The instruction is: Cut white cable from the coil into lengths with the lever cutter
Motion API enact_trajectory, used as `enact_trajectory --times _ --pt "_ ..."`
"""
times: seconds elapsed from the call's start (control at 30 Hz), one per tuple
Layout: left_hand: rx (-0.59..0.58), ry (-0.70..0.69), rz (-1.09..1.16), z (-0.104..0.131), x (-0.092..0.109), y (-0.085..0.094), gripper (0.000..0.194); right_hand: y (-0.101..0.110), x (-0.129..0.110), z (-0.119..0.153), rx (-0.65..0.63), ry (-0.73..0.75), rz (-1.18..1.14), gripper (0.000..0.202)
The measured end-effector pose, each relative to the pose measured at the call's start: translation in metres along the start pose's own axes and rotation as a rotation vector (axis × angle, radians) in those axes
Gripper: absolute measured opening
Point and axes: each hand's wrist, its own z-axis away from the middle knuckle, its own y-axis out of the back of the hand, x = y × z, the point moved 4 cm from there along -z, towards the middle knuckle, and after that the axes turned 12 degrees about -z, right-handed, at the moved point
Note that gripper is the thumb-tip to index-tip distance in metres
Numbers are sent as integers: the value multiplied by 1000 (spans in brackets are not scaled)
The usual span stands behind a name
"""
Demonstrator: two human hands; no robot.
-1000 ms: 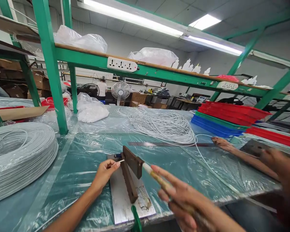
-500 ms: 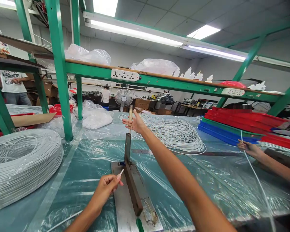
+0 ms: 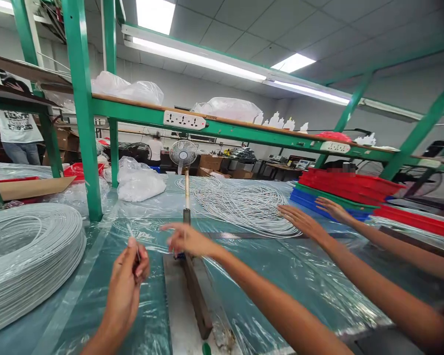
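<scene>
Left-hand (image 3: 128, 276) pinch — white wire (image 3: 133, 239).

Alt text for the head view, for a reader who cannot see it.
The left hand pinches a short white wire piece beside a lever cutter with its arm raised; the open right hand hovers above it. A co-worker's hands reach for loose white wire.

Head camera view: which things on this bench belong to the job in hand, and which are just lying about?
In use:
- left hand, pinching a short white wire piece
- right hand, blurred, at the brown metal lever cutter
- grey metal base plate

Lying about:
- big white wire coil
- stacked red and blue trays
- white desk fan
</scene>
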Motion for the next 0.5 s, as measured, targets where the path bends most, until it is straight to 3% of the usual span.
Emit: enact_trajectory --times 0.07,0.13,0.2,0.27,0.37,0.43,0.5 --pt "-9 -58 100 4 18 -12 45 -41 20 32 -265 -66 31 50" --pt "-40 -94 170 9 31 -26 43 -75 36 55 -440 -86 -21 46" --pt "-60 -114 184 14 37 -37 42 -96 41 67 -494 -83 -138 48" --pt "-61 -136 79 16 40 -43 40 -105 36 72 -494 -58 -231 60" --pt "-121 -142 -255 17 40 -42 45 -86 11 77 -360 16 -295 63" --pt "-223 -76 -468 18 33 -35 48 -49 -10 83 -135 105 -312 58" --pt "-320 23 -631 20 20 -21 39 3 -32 94 190 239 -310 52"
